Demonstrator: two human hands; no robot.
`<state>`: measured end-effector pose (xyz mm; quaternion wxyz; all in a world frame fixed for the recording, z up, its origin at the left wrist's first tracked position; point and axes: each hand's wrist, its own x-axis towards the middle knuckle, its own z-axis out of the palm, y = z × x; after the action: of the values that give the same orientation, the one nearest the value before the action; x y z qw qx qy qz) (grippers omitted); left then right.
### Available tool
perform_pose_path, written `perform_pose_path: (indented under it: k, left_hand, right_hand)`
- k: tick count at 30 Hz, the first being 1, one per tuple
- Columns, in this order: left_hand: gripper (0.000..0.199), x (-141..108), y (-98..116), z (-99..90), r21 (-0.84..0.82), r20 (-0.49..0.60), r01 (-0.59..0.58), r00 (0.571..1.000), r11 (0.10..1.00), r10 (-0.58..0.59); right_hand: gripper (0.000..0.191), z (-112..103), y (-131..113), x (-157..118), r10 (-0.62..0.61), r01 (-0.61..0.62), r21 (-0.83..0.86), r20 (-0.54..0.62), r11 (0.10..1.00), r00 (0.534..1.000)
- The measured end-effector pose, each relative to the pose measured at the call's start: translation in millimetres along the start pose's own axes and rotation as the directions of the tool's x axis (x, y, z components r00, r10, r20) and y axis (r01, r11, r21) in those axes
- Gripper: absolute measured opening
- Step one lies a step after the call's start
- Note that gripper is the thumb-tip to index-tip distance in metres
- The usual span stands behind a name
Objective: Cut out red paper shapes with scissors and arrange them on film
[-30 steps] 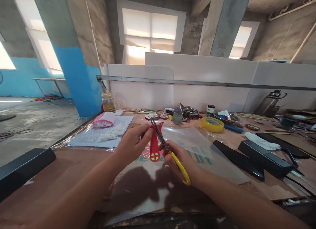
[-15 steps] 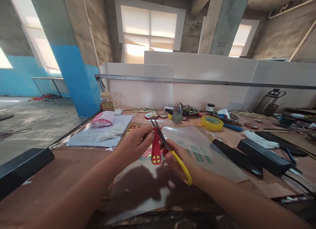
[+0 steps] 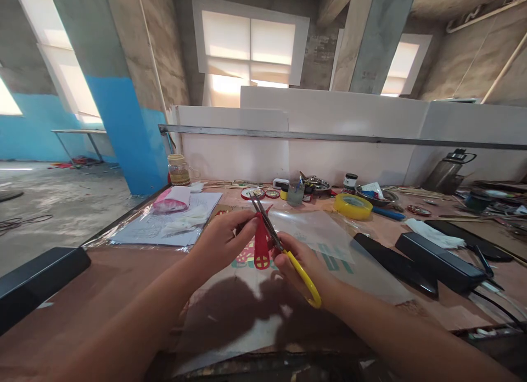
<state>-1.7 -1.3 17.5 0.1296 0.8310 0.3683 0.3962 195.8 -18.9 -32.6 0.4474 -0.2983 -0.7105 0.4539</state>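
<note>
My left hand (image 3: 233,234) pinches the upper part of a narrow red strip (image 3: 261,242), which hangs down and has a yellow cross-shaped pattern at its rounded lower end. In my right hand (image 3: 298,258) is a pair of scissors (image 3: 302,279) with yellow handles, the fingers wrapped round them. Their metal blades point up and away to the left, beside the strip's upper end and close to my left fingertips. Whether the blades touch the strip I cannot tell. Below both hands lies a translucent sheet (image 3: 370,280) over green and red patterned shapes.
Papers (image 3: 164,231) with a pink-and-white packet (image 3: 172,199) lie at the left. A yellow tape roll (image 3: 353,205), small jars and metal bowls stand towards the back. To the right are a black box (image 3: 439,261) with cables and a dark bottle (image 3: 444,170). Another black box (image 3: 45,280) sits at the left edge.
The red strip's lower end has shifted slightly up and to the right. My hands and the scissors stay in nearly the same place.
</note>
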Motion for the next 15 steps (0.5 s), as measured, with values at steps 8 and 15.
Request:
perform_pose_path:
  k: [8,15]
  left_hand:
    - [0.026,-2.7,5.2,3.5,-0.028,-0.130,0.058,0.990,0.998,-0.061]
    - [0.033,-2.5,7.1,1.1,0.037,-0.128,0.050,0.991,0.998,-0.045]
  right_hand:
    - [0.063,-5.8,0.2,2.3,-0.037,0.034,-0.145,-0.019,0.989,0.999]
    - [0.065,-7.0,-2.9,-1.1,-0.081,0.087,-0.265,0.033,0.960,0.996]
